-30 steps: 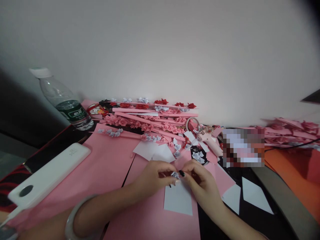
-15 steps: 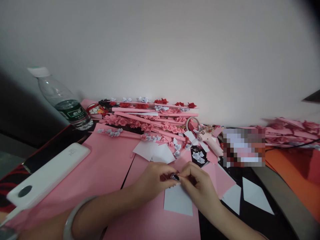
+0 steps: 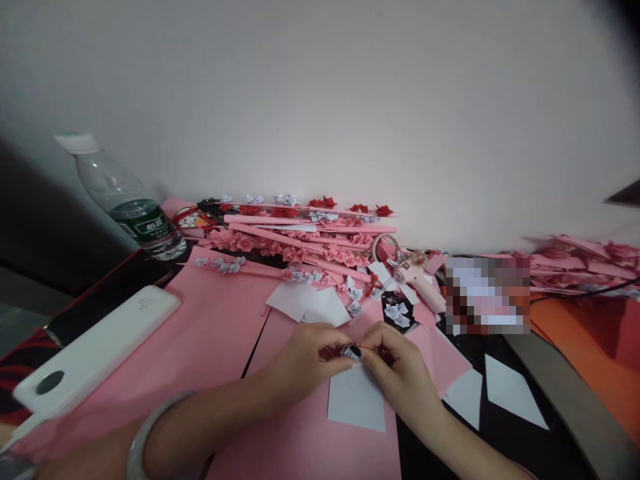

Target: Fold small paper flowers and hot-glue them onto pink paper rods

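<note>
Both hands meet above a white paper square that lies on large pink sheets. Between the thumb and fingers of my left hand is a small, rolled-looking white paper piece with a dark hollow in its end. The fingers of my right hand are closed in a pinch at the right side of this piece. Just how the right fingertips grip it is partly hidden. Beyond the hands lie white paper flowers and further white paper.
Pink rolled sticks with paper flowers lie along the wall. A tape roll and a pink glue gun are behind my right hand. At left are a water bottle and a white power bank; orange paper is at right.
The fingers have shifted slightly around the small paper piece, and its dark hollow faces up a little more. Everything else has stayed in place.
</note>
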